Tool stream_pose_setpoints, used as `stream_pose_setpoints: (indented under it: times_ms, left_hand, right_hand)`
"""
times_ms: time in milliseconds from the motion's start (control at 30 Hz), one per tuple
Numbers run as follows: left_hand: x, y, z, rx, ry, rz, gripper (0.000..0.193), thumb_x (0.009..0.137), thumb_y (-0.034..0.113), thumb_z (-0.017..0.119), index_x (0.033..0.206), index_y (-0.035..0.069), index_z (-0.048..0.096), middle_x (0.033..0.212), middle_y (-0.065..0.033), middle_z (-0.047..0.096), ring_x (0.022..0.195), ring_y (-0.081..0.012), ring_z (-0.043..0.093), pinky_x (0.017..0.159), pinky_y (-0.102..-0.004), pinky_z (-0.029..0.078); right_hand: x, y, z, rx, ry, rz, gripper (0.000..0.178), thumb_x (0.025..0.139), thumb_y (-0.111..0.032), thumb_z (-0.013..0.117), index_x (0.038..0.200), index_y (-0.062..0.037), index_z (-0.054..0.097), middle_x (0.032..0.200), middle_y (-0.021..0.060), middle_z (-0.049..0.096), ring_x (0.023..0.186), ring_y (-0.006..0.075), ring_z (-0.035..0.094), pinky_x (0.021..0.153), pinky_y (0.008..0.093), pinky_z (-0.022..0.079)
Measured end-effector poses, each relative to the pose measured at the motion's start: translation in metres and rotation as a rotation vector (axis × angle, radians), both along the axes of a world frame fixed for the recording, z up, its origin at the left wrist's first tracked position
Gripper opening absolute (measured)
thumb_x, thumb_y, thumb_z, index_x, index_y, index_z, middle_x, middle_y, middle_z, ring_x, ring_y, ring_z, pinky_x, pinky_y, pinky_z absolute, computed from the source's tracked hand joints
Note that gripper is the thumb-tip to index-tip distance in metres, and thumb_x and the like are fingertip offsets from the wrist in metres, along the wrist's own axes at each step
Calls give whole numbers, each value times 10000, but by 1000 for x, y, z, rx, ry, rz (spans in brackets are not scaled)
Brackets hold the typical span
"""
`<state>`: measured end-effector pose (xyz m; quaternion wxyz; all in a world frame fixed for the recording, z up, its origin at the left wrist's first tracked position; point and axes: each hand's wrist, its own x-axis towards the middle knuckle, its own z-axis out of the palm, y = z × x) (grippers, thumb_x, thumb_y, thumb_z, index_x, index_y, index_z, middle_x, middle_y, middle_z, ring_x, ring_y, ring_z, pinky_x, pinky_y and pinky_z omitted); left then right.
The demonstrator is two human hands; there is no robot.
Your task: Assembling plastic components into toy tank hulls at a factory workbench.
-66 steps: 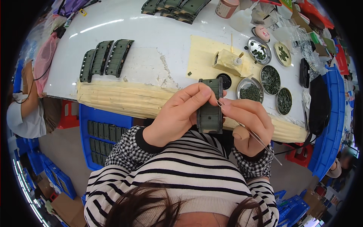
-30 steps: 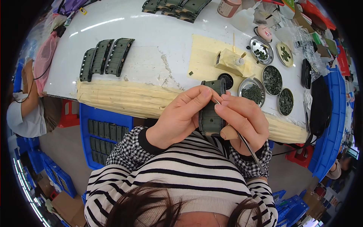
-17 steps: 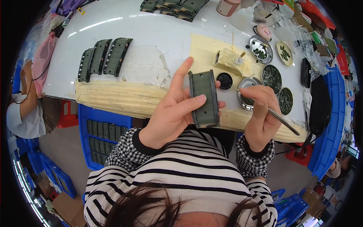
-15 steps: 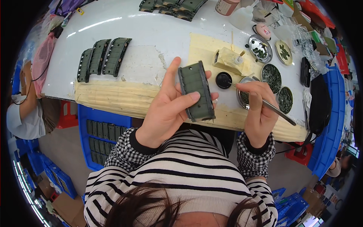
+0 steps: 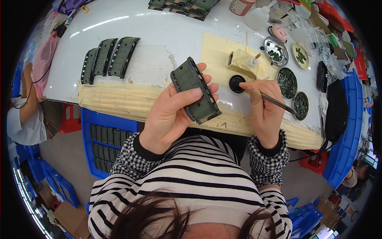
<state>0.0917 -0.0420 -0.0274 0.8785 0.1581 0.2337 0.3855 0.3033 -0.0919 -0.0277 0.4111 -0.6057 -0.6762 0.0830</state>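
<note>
My left hand point(image 5: 169, 107) grips a dark green, slightly curved plastic part point(image 5: 187, 77) with toothed, track-like long edges. The thumb lies across its face and the fingers wrap behind; the part leans to the left at its top. My right hand point(image 5: 266, 111) pinches metal tweezers point(image 5: 280, 104), whose rear end points down to the right. The tips sit by my fingertips at the right edge of a small round black dish point(image 5: 236, 84), partly covered, so contact cannot be made out. Beside this hand stand two round tins point(image 5: 287, 95) point(image 5: 300, 106) of small dark green pieces.
A taped block point(image 5: 242, 63) holding a small bottle stands beyond the black dish. A silver dish point(image 5: 275, 51) and a pale lid point(image 5: 299, 55) bear small green pieces. Similar green parts point(image 5: 124, 57) lie at left. Below the table edge, a blue crate point(image 5: 89, 155) holds more.
The green part has tipped to the left and moved slightly left with my left hand. My right hand has shifted a little left, bringing the tweezers to the black dish.
</note>
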Motion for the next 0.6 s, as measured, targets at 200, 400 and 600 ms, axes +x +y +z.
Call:
stream_pose_setpoints:
  times_ms: [200, 400, 600]
  left_hand:
    - [-3, 0, 6, -8, 76, 16, 522, 866, -3, 581, 1353, -31, 396, 1110, -96, 605, 1096, -220, 593, 968, -372, 500]
    - [2, -1, 15, -21, 282, 81, 402, 848, 46, 634, 1225, 36, 494, 1080, -99, 606, 1025, -212, 605, 909, -369, 508]
    - [6, -1, 13, -54, 280, 48, 366, 850, 79, 638, 1190, 45, 506, 1064, -117, 612, 988, -211, 611, 881, -360, 509]
  right_hand:
    - [-2, -14, 20, 50, 192, 49, 142, 897, -104, 599, 923, -11, 703, 859, 101, 655, 790, 235, 556, 722, 320, 444]
    - [-14, -29, 38, 101, 283, 382, 187, 848, -70, 587, 974, 11, 699, 928, 130, 645, 796, 243, 590, 726, 326, 475]
    - [-30, -35, 25, 22, 446, 391, 194, 910, -111, 581, 1023, 13, 681, 1016, 163, 656, 912, 254, 645, 793, 315, 517]
